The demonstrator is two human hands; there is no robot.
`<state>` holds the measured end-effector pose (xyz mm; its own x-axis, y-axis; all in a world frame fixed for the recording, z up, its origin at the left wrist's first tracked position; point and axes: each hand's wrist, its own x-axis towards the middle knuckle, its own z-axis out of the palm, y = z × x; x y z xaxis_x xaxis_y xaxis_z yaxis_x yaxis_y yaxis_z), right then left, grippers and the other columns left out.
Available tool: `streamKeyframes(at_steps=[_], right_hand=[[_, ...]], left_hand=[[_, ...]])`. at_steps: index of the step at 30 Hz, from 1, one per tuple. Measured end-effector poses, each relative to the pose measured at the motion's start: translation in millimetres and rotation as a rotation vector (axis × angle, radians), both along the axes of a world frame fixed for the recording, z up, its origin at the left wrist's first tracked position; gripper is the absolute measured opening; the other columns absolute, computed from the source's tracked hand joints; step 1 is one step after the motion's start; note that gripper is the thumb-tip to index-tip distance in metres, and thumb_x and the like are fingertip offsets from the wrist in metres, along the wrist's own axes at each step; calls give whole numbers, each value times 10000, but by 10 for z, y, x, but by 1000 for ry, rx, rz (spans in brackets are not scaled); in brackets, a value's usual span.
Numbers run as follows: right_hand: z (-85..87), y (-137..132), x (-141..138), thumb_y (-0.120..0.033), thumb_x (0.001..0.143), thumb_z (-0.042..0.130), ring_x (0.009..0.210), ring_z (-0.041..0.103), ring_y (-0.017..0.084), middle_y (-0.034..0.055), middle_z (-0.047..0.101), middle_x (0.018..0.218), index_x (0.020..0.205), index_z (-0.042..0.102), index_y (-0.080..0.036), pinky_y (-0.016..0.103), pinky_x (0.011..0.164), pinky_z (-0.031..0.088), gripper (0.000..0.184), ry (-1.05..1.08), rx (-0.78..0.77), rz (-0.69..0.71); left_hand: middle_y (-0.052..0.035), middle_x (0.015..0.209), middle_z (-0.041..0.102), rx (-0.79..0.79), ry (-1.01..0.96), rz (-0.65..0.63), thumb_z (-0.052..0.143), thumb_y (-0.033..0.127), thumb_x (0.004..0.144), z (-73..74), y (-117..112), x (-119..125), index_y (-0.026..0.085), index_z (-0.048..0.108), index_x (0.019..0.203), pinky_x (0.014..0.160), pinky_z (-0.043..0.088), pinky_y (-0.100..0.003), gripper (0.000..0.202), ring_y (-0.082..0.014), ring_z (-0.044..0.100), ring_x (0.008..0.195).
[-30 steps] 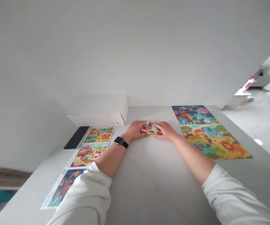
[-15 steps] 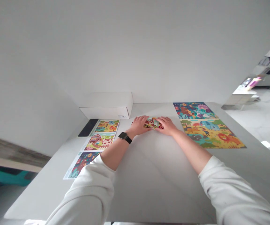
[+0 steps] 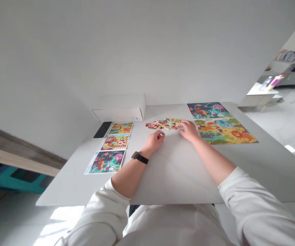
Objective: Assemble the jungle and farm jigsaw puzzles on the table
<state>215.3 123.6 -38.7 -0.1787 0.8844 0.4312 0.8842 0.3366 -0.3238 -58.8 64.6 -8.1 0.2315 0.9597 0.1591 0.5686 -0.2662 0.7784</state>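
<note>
The left hand point(image 3: 156, 140), a black smartwatch point(image 3: 139, 157) on its wrist, curls loosely, fingers together, gripping nothing visible, just short of the jigsaw puzzle pieces point(image 3: 164, 123) spread on the white table point(image 3: 178, 171). The right hand point(image 3: 189, 131) lies relaxed, its fingertips point(image 3: 182, 127) touching the pieces' edge (no clamp). Beyond lie printed picture sheets point(image 3: 115, 142), a larger picture sheet point(image 3: 223, 131) and a white box point(image 3: 119, 112).

3 picture sheets point(image 3: 115, 142), 2 hands point(image 3: 189, 131)
</note>
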Motion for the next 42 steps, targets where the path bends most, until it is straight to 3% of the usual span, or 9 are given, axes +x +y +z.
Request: streamKeyframes(at_steps=[3,6,15,22,32,36,39,42], right_hand=[[-49,-72,88,-322,955,655,1340,608,359,149,712,1376,1282,772,-224,538,1203,460,361,33,-12,-10],[-51,-86,85,-336,979,633,1321,619,351,146,718,1354,1312,760,-232,534,1196,475,372,35,-35,6],[68,-86,-216,-413,1006,662,1509,487,374,170,584,1594,1412,722,-191,550,1280,374,467,-117,-89,41],[152,-124,-474,-459,1048,620,1579,417,357,138,525,1670,1485,675,-201,542,1311,304,510,-199,-152,145],[114,-91,-462,-450,1067,559,1591,398,365,164,503,1684,1577,578,-164,566,1310,285,584,-206,-179,104],[146,-135,-437,-430,1068,544,1570,426,355,172,514,1671,1618,522,-149,547,1315,278,618,-195,-106,134],[142,-160,-411,-453,1069,545,1567,424,350,172,514,1669,1577,574,-158,525,1318,273,588,-196,-54,136],[106,-139,-402,-475,1071,542,1575,407,364,168,510,1672,1531,624,-188,560,1315,265,548,-217,-102,103]], left_hand=[[1,627,674,-59,78,-68,559,523,984,-33,-79,17,221,670,788,629,448,-299,376,-175,595,601],[1,577,637,-88,54,-65,483,584,999,-27,-88,13,225,610,706,607,421,-298,480,-166,565,561],[-36,709,728,-170,-285,-33,615,666,876,-107,-19,68,210,680,837,683,482,-294,462,-178,639,678],[-40,728,743,-162,-310,-21,637,589,885,-96,-33,124,207,707,819,699,486,-289,394,-178,642,700],[-42,715,740,-162,-357,-51,675,587,877,-126,-20,127,197,711,819,689,484,-281,396,-174,645,698],[-38,705,727,-177,-402,-32,706,567,868,-94,-30,117,196,704,817,691,492,-279,375,-164,634,683],[-37,734,731,-183,-446,-10,725,535,864,-66,-37,104,199,695,831,701,500,-279,339,-152,621,675],[-37,752,734,-192,-467,3,720,513,865,-62,-40,104,201,694,845,711,501,-283,314,-150,619,680]])
